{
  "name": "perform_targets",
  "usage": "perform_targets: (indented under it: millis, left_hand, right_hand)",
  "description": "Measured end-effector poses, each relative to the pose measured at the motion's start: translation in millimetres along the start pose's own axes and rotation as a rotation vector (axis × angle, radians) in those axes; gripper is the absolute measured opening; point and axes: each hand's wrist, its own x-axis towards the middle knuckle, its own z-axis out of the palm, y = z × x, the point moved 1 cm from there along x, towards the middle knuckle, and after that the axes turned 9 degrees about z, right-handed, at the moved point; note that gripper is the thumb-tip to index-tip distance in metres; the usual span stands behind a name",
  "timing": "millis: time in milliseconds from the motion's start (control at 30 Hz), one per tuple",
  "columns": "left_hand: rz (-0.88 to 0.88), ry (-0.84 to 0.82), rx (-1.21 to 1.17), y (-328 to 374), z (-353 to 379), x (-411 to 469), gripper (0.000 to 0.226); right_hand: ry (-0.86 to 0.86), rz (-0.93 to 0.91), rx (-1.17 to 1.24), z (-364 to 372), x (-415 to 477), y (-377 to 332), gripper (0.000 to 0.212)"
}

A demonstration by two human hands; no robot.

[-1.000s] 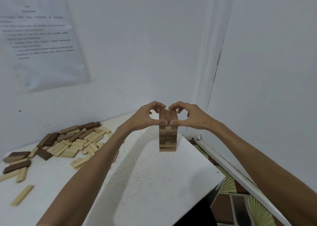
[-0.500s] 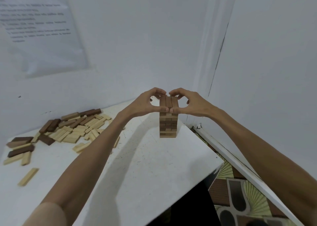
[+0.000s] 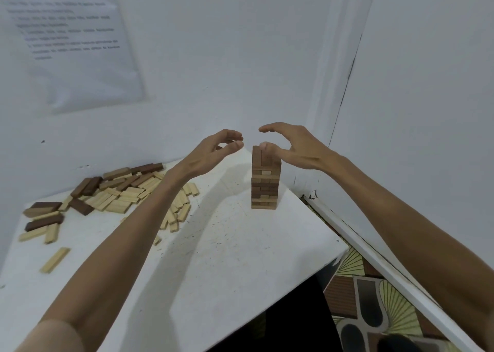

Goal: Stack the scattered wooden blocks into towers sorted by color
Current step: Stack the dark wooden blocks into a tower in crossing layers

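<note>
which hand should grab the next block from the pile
Probably left. The left hand is open beside the tower, on the same side as the pile. The right hand hangs over the tower top, on the far side from the pile.

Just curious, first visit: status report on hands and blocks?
Left hand open, right hand open. Brown wooden block tower upright, ungripped. Loose wooden blocks heaped left, nothing in the way.

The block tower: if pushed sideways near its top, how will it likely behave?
The tower is tall and narrow, so it would probably tip. Its blocks seem loosely layered, so top ones may slide off first.
</note>
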Motion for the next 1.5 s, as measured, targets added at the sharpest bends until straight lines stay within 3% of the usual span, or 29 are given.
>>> perform_targets:
  millis: [400,800,1033,1500]
  left_hand:
    - [-0.069,0.099,0.281,-7.3,-71.5,-76.7,0.04]
    - [-0.31,0.238,0.397,-11.8,-109.8,-207.7,0.047]
    - [-0.411,0.3,0.415,-23.6,-110.9,-264.0,0.031]
    - [-0.615,0.425,0.476,-76.3,-134.4,-324.3,0.039]
  right_hand:
    - [-0.079,-0.168,-0.102,35.7,25.6,-76.3,0.06]
    - [-0.263,-0.32,-0.073,130.6,30.1,-143.8,0.054]
    - [-0.332,-0.402,-0.007,174.9,29.2,-174.7,0.048]
    - [-0.414,-0.442,-0.027,261.7,60.4,-211.5,0.045]
